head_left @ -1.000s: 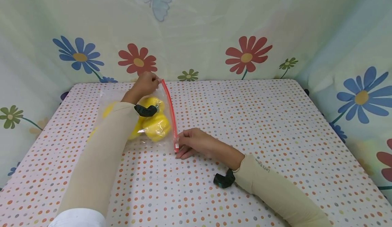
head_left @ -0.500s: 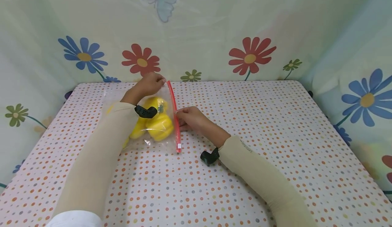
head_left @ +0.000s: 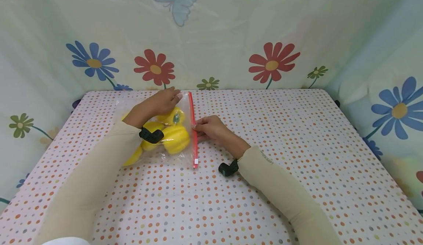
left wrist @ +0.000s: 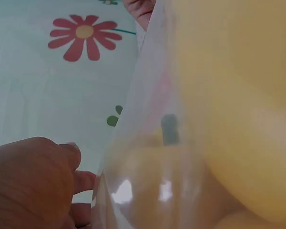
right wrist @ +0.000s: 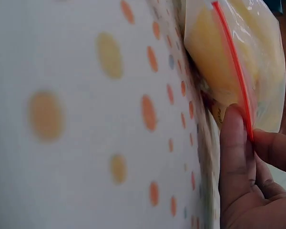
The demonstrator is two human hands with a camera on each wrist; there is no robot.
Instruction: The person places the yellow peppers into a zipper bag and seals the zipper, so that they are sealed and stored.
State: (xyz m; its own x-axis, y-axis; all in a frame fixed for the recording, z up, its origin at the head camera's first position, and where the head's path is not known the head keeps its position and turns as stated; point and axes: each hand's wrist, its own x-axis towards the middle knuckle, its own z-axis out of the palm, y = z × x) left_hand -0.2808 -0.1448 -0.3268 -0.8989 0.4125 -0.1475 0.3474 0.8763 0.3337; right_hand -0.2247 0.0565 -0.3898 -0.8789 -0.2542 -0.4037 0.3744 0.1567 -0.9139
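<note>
A clear zip bag (head_left: 183, 157) lies on the table with several yellow bell peppers (head_left: 176, 139) inside; one green stem shows through the plastic. Along its right side runs a red zip strip (head_left: 192, 109), with a white slider (head_left: 196, 161) at the near end. My right hand (head_left: 211, 129) pinches this strip near its middle between thumb and fingers, as the right wrist view also shows. Over the bag's far part is my left hand (head_left: 164, 101), its fingers loosely extended by the top edge. In the left wrist view, these fingertips touch or nearly touch the plastic.
A white table (head_left: 264, 127) with coloured dots lies beneath the bag and arms. Behind it hangs a flowered curtain (head_left: 218, 28), close to the back edge. Both wrists wear black cameras; the left one (head_left: 151, 135) hangs over the peppers.
My right hand has moved from the strip's near end up to its middle. My left hand has let go of the far corner and shifted slightly left. The bag now lies a little further right.
</note>
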